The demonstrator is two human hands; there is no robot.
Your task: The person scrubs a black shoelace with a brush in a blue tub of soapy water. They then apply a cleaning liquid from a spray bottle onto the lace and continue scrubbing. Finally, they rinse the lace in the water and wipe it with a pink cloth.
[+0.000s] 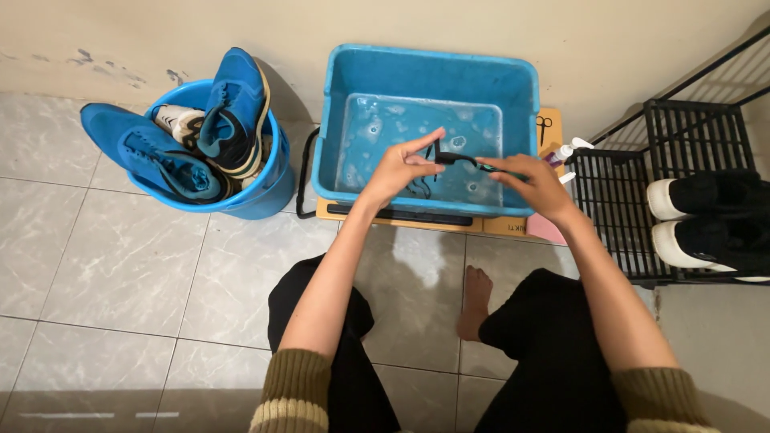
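My left hand (401,168) and my right hand (533,183) are held over a blue rectangular tub (345,72) with soapy water in it. Between them they pinch a dark shoelace (457,160), stretched from one hand to the other, with its loose end hanging down toward the water. My left fingers grip one end and my right fingers grip the other. Both hands are above the tub's near rim.
A round blue bucket (269,188) at the left holds blue sports shoes (228,108). A black wire rack (618,192) at the right carries black-and-white shoes (706,220). Small bottles (561,152) and scissors (544,125) lie beside the tub. My bare foot (475,301) rests on the tiled floor.
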